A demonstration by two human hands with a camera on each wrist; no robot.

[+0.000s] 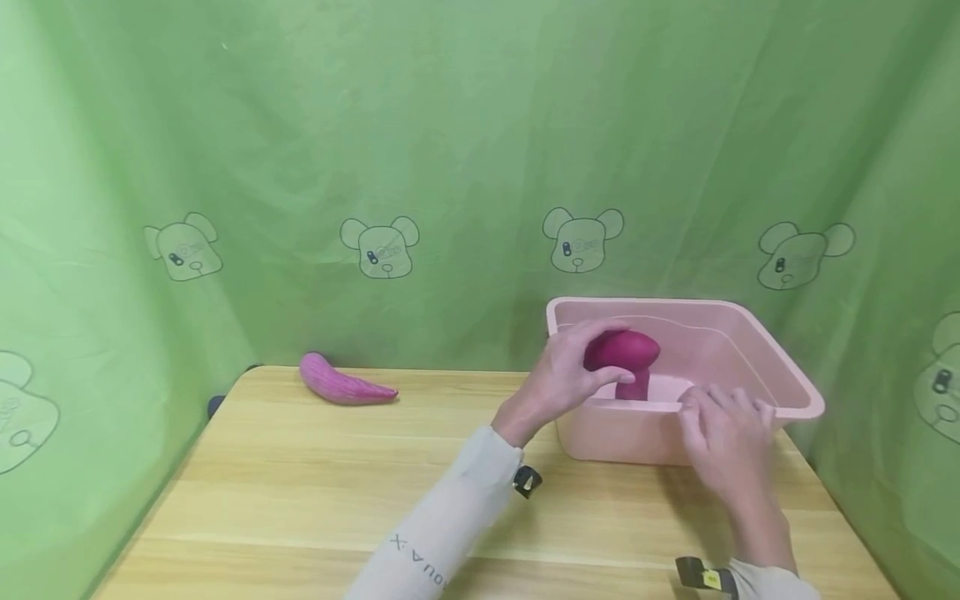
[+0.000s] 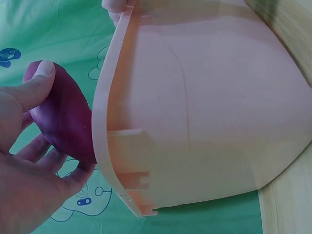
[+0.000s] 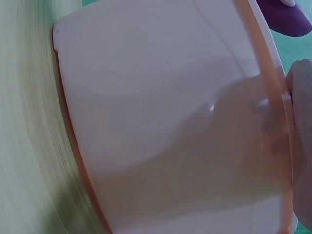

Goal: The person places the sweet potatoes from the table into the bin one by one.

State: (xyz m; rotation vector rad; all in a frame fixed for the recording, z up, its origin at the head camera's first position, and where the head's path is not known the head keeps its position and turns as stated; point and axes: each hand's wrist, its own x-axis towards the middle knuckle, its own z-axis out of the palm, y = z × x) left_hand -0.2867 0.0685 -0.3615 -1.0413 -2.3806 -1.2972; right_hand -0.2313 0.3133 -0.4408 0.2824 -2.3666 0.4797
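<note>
My left hand [image 1: 561, 373] holds a dark magenta sweet potato [image 1: 628, 350] over the pink plastic bin [image 1: 630, 433], fingers on one side and thumb on the other. In the left wrist view, the smooth, pointed sweet potato [image 2: 63, 112] shows beside the bin's rim. Below it in the head view, a second magenta piece [image 1: 633, 387] stands inside the bin; its lower end is hidden by the front wall. My right hand [image 1: 729, 442] grips the bin's front rim, fingers curled over the edge. In the right wrist view, that hand [image 3: 303, 141] is partly visible against the rim.
A curved, pinkish-purple sweet potato-like thing [image 1: 345, 385] with a tapered tip lies at the wooden table's [image 1: 300, 500] back left. Green curtains [image 1: 465, 150] with bear-face prints hang behind the table and on both sides. The bin stands at the table's back right.
</note>
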